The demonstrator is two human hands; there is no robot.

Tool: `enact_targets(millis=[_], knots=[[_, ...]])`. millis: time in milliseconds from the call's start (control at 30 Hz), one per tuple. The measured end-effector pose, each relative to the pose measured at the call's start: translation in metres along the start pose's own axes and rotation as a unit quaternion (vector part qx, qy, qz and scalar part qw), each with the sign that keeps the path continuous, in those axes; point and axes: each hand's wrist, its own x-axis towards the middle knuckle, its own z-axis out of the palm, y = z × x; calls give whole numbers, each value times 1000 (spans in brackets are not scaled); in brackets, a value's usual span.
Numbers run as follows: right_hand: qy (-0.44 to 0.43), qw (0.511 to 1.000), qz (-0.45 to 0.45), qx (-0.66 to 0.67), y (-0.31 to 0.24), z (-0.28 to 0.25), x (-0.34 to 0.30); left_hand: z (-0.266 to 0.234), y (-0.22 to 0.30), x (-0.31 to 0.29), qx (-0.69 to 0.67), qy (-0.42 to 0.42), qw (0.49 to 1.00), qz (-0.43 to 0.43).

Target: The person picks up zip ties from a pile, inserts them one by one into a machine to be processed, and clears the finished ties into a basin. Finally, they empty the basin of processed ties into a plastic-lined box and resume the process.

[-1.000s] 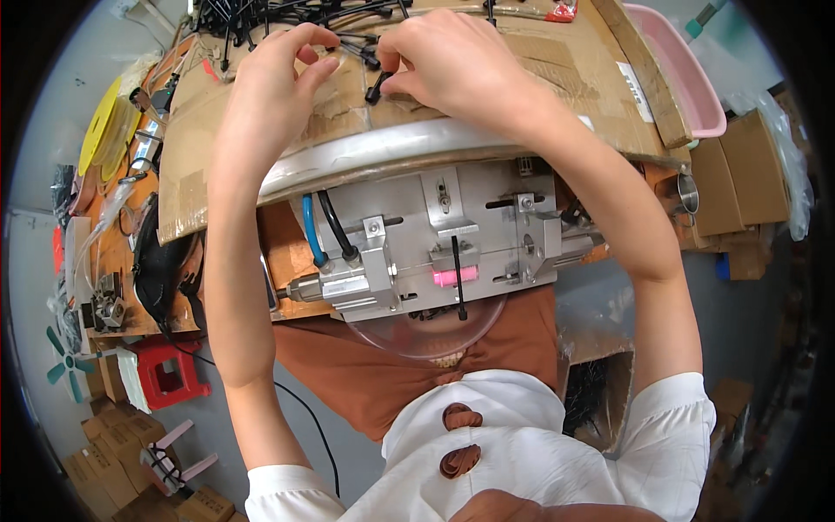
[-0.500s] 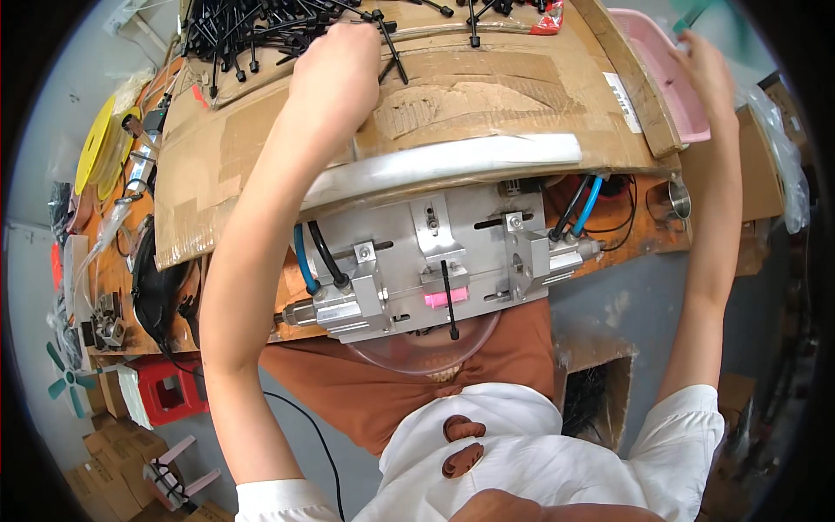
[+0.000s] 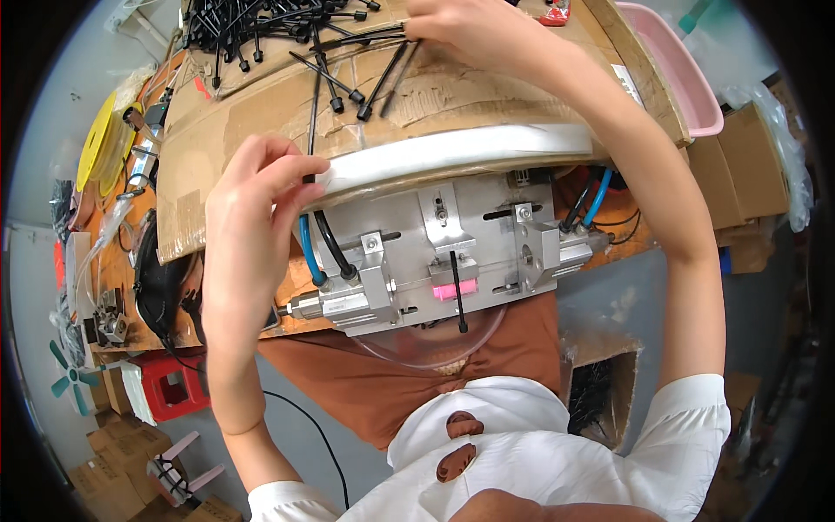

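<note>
My left hand (image 3: 252, 204) is at the near left edge of the cardboard, its thumb and fingers pinching the lower end of a thin black rod (image 3: 313, 117). At the near edge of the pile of black knobbed rods (image 3: 252, 30), my right hand (image 3: 461, 33) has its fingers closed around the top of a slightly blurred black rod (image 3: 397, 80). Several loose rods lie between the hands. Below the cardboard sits a metal fixture (image 3: 404, 213) with a cylinder block on each side. Another black rod (image 3: 458, 296) rests upright against its pink block (image 3: 455, 289).
A white padded strip (image 3: 461, 152) lines the cardboard's front edge. Blue and black hoses (image 3: 310, 252) run to the cylinders. A clear bowl (image 3: 426, 344) sits under the fixture, above my lap. A pink tray (image 3: 670, 70) stands at the far right, and a yellow spool (image 3: 100, 143) at the left.
My left hand has come back from the pile toward the cardboard's near edge with a rod. My right hand has swung left from the pink tray to the pile. Several rods now lie nearer.
</note>
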Motion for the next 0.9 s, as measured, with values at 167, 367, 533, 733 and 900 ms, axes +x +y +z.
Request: enact_targets(millis=[167,367,533,733,900], knots=[[103,988,112,9,-38,-28,-32,22,20,-36,27,93,995,-12],[239,851,336,325,-72,-59,-61,87,77,-124,13,24,1000,-8],[306,757,421,396,-100,-67,-80,127,93,-134,56,-46,997,-2],[327,786,376,366,-128,-74,-107,130,97,-127,86,-91,992,-19],[219,886,307,269,-184,-40,-138,119,89,-124,76,-93,993,-3]])
